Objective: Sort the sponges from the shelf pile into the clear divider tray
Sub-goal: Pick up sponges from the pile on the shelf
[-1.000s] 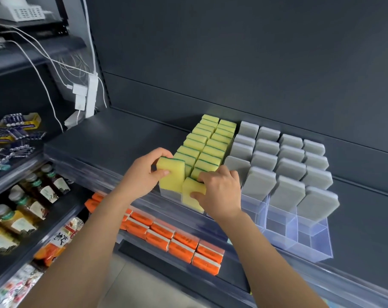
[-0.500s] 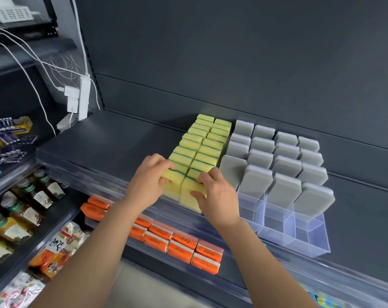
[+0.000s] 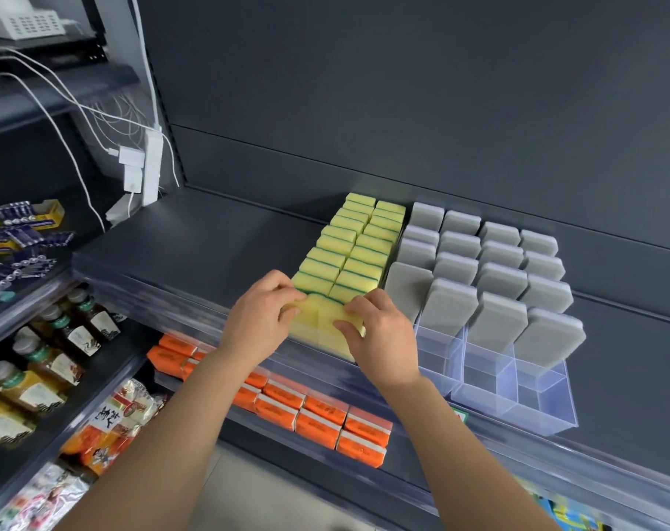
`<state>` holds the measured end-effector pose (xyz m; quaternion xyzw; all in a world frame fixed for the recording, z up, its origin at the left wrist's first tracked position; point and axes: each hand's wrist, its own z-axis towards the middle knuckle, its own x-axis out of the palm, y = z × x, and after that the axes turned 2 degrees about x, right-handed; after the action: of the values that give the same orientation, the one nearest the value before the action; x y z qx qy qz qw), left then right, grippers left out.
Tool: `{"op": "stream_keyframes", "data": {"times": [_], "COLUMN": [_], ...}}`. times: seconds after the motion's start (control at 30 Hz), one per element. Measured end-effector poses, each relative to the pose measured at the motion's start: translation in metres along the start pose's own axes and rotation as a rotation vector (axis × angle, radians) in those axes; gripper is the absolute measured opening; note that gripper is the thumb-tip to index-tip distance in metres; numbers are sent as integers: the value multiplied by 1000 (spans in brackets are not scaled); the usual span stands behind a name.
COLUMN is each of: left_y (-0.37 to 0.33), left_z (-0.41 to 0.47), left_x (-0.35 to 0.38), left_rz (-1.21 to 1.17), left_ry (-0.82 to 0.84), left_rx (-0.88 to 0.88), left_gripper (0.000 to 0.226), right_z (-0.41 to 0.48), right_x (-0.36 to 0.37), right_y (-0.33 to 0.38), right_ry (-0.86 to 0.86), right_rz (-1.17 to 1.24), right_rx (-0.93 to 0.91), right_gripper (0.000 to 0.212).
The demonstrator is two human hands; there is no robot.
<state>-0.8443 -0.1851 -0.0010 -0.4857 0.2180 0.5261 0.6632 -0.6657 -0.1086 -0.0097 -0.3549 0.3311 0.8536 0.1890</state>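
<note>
Your left sponge (image 3: 304, 325) has dropped level with the right sponge (image 3: 335, 335), centre frame.
Left hand (image 3: 262, 314) and right hand (image 3: 381, 333) each pinch one, seating both upright in the clear divider tray (image 3: 548, 423) to finish the rows.

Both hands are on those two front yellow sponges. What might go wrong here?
The left hand and right hand grip the front yellow sponges; pushing hard could buckle them or crowd the yellow rows behind. The right wrist is close to the leaning grey sponges, which might tip into the clear tray's empty front compartments.
</note>
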Motion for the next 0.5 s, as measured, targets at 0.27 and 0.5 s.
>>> {"op": "stream_keyframes", "data": {"times": [0.27,0.5], "left_y": [-11,-9], "left_z": [-7,-2], "left_x": [16,15], "left_rz": [28,30], "left_ry": [114,88], "left_rx": [75,66], "left_gripper": [52,43], "right_z": [-10,-3], "right_x": [6,-2], "right_y": [0,0], "right_ry": [-96,-49], "right_rz": [-91,-60], "right_rx": [-105,-131], "right_gripper": [11,27]}}
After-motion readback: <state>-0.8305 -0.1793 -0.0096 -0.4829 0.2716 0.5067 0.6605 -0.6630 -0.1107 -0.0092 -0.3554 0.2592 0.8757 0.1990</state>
